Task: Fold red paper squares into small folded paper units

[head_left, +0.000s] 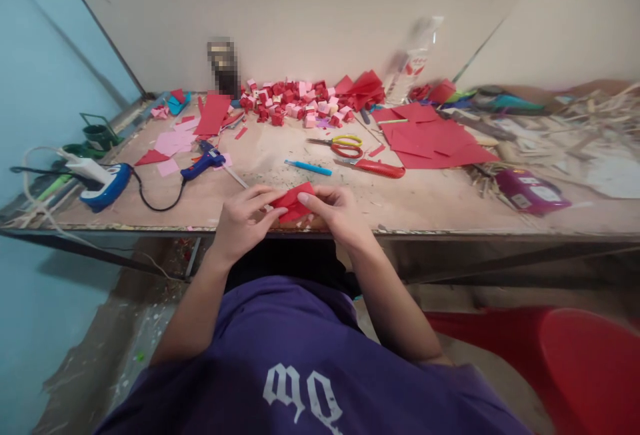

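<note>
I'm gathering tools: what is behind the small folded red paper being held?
Behind the small folded red paper, a slim blue tool lies on the light-brown tabletop. What the paper, left hand and right hand cover is hidden.

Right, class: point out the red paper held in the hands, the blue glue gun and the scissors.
Red paper (294, 197): head view, middle of its visible surface.
Blue glue gun (203, 165): head view, on its body.
Scissors (331, 142): head view, where blades meet handles.
</note>
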The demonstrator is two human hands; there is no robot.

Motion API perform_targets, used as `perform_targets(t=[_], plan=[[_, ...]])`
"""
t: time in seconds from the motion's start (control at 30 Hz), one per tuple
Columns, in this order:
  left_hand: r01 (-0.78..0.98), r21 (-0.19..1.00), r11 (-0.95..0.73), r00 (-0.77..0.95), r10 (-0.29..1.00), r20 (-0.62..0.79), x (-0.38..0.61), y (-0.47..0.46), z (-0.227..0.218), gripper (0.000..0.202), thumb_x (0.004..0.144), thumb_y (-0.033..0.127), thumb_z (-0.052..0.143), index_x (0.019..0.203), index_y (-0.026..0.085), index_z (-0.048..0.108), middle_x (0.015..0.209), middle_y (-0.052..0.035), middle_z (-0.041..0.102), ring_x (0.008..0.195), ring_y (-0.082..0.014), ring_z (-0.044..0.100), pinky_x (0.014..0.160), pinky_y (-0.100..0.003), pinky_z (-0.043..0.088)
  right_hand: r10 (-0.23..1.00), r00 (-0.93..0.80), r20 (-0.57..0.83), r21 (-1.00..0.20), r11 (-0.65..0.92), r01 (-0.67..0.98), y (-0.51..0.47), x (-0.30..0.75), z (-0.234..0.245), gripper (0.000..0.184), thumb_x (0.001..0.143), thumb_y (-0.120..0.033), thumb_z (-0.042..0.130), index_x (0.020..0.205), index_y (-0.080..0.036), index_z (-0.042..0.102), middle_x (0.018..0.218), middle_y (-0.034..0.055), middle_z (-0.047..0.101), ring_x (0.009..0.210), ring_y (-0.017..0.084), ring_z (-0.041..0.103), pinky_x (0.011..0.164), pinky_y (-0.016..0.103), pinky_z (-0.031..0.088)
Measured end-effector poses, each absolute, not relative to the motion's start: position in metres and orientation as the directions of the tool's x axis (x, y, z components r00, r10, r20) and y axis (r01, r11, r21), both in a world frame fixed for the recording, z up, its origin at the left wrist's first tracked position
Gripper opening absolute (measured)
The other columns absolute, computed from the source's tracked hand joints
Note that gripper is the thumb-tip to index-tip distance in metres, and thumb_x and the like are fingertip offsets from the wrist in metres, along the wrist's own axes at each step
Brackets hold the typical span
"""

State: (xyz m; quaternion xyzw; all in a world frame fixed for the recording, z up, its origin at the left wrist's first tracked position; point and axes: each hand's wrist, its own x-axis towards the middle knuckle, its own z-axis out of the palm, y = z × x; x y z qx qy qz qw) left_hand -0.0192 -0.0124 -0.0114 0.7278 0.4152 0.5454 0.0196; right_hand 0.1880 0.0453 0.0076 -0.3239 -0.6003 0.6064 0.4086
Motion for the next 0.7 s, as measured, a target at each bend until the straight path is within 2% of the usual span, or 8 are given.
perform_targets(t=[0.1,0.2,0.33,0.53,0.7], plan=[[0.554,0.562,-0.614,0.034,0.691,0.722,-0.019,-0.016,-0.009,0.016,0.100,0.023,0.077,0.112,0.018,0.085,0.105,-0.0075,0.085,0.079,-0.0151,0.078,0.076,-0.024,0.064,0.878,-0.468,0.102,-0.992,0.058,-0.108,0.044,0.189,0.009,0.031,0.081,-0.049,0.094,0.086,-0.019,0.086,0.072,0.0010,0.078,0.057,0.011,0.064,0.057,0.022,0.051],[0.511,0.707,-0.489,-0.089,0.787,0.610,-0.019,-0.019,-0.006,0.016,0.101,0.027,0.073,0.101,0.019,0.087,0.101,-0.0065,0.087,0.085,-0.0187,0.081,0.080,-0.026,0.064,0.870,-0.485,0.087,-0.995,0.047,-0.094,0.042,0.191,0.010,0.030,0.079,-0.047,0.095,0.087,-0.019,0.086,0.077,0.0012,0.079,0.063,0.012,0.066,0.059,0.022,0.052],[0.339,0.867,-0.366,-0.227,0.862,0.452,-0.020,-0.020,-0.002,0.018,0.095,0.032,0.076,0.088,0.019,0.085,0.083,-0.0037,0.084,0.071,-0.0188,0.079,0.066,-0.024,0.062,0.876,-0.480,0.049,-0.998,0.028,-0.051,0.041,0.192,0.010,0.027,0.083,-0.046,0.092,0.090,-0.020,0.087,0.084,0.0023,0.081,0.065,0.012,0.066,0.059,0.022,0.052],[0.206,0.920,-0.333,-0.246,0.892,0.379,-0.019,-0.017,0.005,0.017,0.088,0.030,0.076,0.077,0.019,0.080,0.070,-0.0012,0.076,0.058,-0.0151,0.070,0.055,-0.022,0.057,0.862,-0.506,0.022,-0.999,-0.003,-0.048,0.041,0.195,0.010,0.027,0.080,-0.045,0.094,0.086,-0.020,0.087,0.082,0.0026,0.081,0.066,0.013,0.066,0.063,0.023,0.052],[0.170,0.934,-0.314,-0.161,0.926,0.341,-0.023,-0.018,0.005,0.017,0.086,0.030,0.075,0.074,0.018,0.076,0.066,-0.0013,0.072,0.057,-0.0148,0.066,0.055,-0.022,0.055,0.906,-0.420,0.045,-0.995,0.003,-0.102,0.043,0.193,0.008,0.029,0.079,-0.048,0.093,0.081,-0.020,0.085,0.074,0.0019,0.077,0.062,0.013,0.062,0.059,0.024,0.047]])
